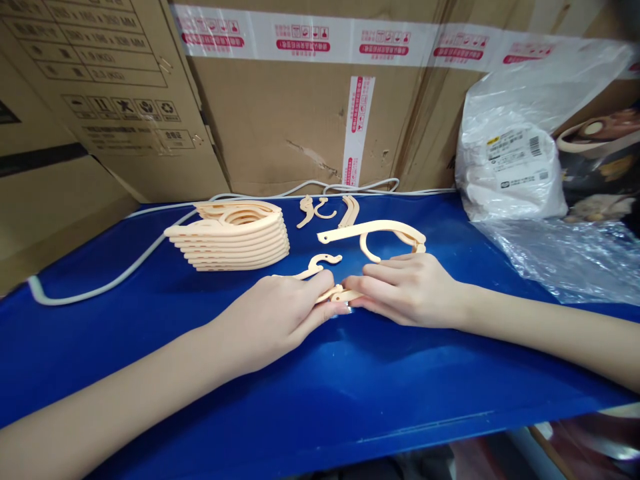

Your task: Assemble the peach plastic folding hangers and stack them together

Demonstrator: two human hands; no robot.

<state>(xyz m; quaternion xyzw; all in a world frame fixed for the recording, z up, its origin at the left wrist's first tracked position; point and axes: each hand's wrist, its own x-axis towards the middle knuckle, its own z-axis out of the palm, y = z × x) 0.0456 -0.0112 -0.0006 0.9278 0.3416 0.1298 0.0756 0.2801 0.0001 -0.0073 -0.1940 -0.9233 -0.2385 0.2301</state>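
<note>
My left hand (295,303) and my right hand (413,290) meet over the middle of the blue table. Between their fingertips is a cream plastic folding hanger (345,295), its pieces meeting at a small holed joint. Thumb and fingers of both hands are closed on it, and much of it is hidden by them. Just behind my left hand, a cream hook (325,260) shows; whether it joins the held piece I cannot tell. A long curved hanger arm (370,229) with a hook-like curve below it extends behind my right hand.
A neat stack of cream folded hangers (230,240) stands left. Loose hanger parts (327,210) lie at the back. A white cable (135,263) runs along the table's (320,393) rear and left. Cardboard boxes (290,127) wall the back; a clear plastic bag (510,160) sits right.
</note>
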